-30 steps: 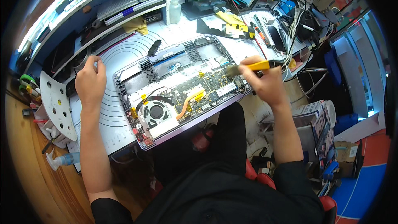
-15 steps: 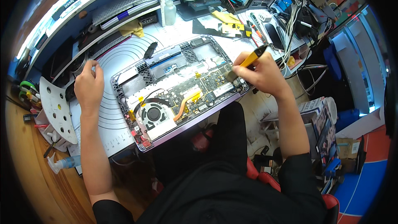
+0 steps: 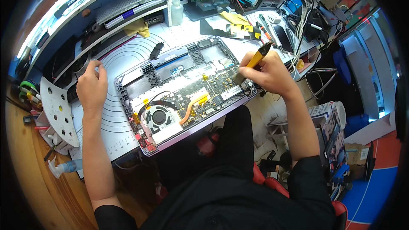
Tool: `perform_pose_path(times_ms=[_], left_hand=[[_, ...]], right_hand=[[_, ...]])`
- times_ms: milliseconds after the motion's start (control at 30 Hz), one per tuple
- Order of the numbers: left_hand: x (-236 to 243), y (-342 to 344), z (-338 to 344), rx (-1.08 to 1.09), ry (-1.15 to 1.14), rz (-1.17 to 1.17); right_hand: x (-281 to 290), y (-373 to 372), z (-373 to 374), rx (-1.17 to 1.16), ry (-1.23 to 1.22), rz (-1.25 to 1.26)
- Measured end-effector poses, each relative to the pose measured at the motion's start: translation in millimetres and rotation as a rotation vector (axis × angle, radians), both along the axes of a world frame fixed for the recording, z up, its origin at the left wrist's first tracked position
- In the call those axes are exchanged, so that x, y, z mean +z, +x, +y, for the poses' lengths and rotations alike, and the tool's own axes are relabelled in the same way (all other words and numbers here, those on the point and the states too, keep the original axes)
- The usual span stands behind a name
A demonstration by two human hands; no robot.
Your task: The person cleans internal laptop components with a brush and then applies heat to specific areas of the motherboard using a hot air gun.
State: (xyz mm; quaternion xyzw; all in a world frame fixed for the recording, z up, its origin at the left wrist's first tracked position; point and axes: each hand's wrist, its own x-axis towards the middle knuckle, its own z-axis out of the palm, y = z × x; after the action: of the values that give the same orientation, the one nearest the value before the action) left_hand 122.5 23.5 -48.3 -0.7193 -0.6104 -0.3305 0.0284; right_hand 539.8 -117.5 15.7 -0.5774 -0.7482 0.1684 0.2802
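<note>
An opened laptop (image 3: 147, 81) lies bottom case up, showing its fan (image 3: 158, 117), copper-coloured heat pipe (image 3: 189, 108) and green circuit board (image 3: 217, 83). My right hand (image 3: 268, 74) grips a brush with a yellow and black handle (image 3: 255, 59), its bristles down on the board's right part. My left hand (image 3: 91, 83) is beside the laptop's upper left, fingers curled; what they hold, if anything, is hidden. A small black part (image 3: 155, 51) lies on the white mat (image 3: 110, 123) above the laptop.
A shelf (image 3: 136, 6) with devices, a white bottle (image 3: 177, 12), yellow cloths (image 3: 236, 19) and tangled cables (image 3: 304, 25) are at the back. A perforated tool holder (image 3: 57, 110) and spray bottle (image 3: 66, 166) stand left; boxes (image 3: 358, 157) lie at lower right.
My right hand has moved down with the brush, whose handle now tilts up more steeply over the board's right part. My left hand has shifted very little.
</note>
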Motion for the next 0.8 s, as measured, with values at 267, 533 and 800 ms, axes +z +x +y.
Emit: perform_pose_path(times_ms=[267, 533, 800], left_hand=[[1.0, 2.9, 1.0, -0.012, 0.006, 0.010], [-1.9, -1.9, 2.9, -0.024, 0.009, 0.010], [0.2, 1.1, 0.6, -0.009, -0.004, 0.030]], right_hand=[[3.3, -1.4, -0.2, 0.092, 0.021, 0.045], [12.0, 17.7, -3.8, 0.012, -0.051, -0.012], [3.1, 16.4, -18.4, -0.053, 0.132, 0.082]])
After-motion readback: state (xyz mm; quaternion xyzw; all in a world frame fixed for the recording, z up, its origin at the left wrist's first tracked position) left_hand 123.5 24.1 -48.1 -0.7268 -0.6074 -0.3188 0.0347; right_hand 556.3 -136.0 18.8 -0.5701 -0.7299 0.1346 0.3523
